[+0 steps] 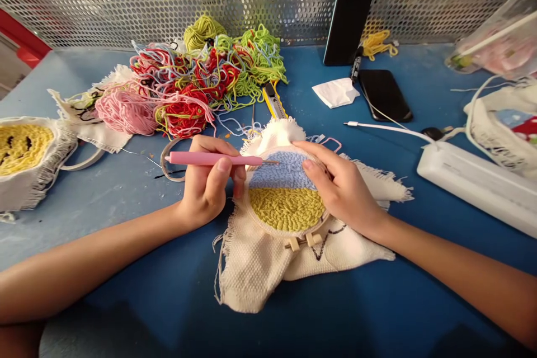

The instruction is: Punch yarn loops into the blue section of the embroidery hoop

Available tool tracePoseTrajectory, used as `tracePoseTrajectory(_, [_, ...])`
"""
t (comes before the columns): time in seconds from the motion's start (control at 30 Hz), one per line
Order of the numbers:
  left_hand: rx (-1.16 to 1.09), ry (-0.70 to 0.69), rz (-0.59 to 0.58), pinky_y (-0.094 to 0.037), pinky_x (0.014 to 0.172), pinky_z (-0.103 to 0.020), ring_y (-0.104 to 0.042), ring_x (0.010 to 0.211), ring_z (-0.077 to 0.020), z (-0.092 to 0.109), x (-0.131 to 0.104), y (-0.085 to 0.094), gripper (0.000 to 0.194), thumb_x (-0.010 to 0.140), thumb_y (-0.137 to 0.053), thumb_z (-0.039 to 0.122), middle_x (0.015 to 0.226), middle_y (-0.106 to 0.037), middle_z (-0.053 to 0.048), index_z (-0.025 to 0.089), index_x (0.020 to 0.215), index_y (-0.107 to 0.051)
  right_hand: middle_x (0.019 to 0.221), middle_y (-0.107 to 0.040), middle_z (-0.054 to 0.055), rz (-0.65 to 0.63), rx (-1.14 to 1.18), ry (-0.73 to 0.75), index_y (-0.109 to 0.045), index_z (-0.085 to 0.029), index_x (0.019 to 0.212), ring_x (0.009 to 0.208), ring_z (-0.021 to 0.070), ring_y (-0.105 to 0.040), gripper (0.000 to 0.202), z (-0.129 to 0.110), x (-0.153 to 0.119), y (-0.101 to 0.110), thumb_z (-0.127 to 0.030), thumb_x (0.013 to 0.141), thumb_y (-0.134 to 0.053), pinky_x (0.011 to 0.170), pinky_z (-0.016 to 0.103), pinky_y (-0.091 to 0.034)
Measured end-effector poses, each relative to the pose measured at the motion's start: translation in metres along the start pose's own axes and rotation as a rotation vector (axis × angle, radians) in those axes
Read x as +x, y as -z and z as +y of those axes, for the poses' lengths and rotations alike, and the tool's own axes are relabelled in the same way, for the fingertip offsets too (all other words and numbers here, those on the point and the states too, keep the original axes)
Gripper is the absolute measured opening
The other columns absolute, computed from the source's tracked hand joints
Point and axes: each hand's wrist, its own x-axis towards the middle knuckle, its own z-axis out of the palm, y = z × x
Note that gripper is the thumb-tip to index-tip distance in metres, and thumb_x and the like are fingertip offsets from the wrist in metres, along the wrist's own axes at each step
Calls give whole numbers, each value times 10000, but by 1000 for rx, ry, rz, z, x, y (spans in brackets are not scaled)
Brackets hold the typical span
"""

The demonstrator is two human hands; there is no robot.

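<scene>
A round hoop (255,219) stretches cream cloth (255,268), filled with blue loops (277,170) above and yellow-green loops (289,210) below. My left hand (210,179) is closed around a pink punch needle (201,158), held level, its metal tip over the blue part. Some of its fingers are beside the hoop's left rim. My right hand (339,184) grips the hoop's right side, thumb on the blue loops and the other fingers at or behind the rim. The hoop's screw clamp (302,242) points toward me.
Tangled yarn (193,84) and a yellow cutter (274,102) lie behind the hoop. A phone (353,11) stands against the mesh; another (385,95) lies flat. White power strip (478,179) and cable are right; a yellow punched piece (25,148) is left.
</scene>
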Motion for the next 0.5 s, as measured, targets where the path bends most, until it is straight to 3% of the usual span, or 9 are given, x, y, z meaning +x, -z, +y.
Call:
tracePoseTrajectory(0.1, [79,-110,-89,-390,375,-178,-483,414,-61,0,0,2,68,897,-414,202,562,-492,46,200,947,-461,957,-642,33,2,17,-25,-428,-216,1225,485,89,-451,347,1,-1,0,-297,887,-424,504,279,-392])
tracePoseTrajectory(0.2, [251,-153,-148,-454,467,-195,-566,559,-79,0,-2,4,135,859,-477,160,701,-566,-2,180,986,-517,695,-583,-13,-14,57,-28,-408,-216,1139,424,86,-389,282,3,-2,0,-307,875,-451,436,269,-324])
tracePoseTrajectory(0.3, [343,-110,-185,-485,543,-203,-586,643,-78,1,-5,5,201,840,-502,127,801,-592,-24,176,1028,-552,655,-531,-27,-15,85,0,-411,-217,1086,418,75,-375,237,6,-4,0,-310,874,-459,415,259,-294])
tracePoseTrajectory(0.5, [337,-55,-226,-478,542,-192,-567,628,-66,7,-5,0,232,840,-494,101,745,-583,-8,160,1056,-555,672,-531,-18,-6,120,30,-407,-218,1101,441,74,-392,246,9,-6,0,-302,876,-461,419,256,-298])
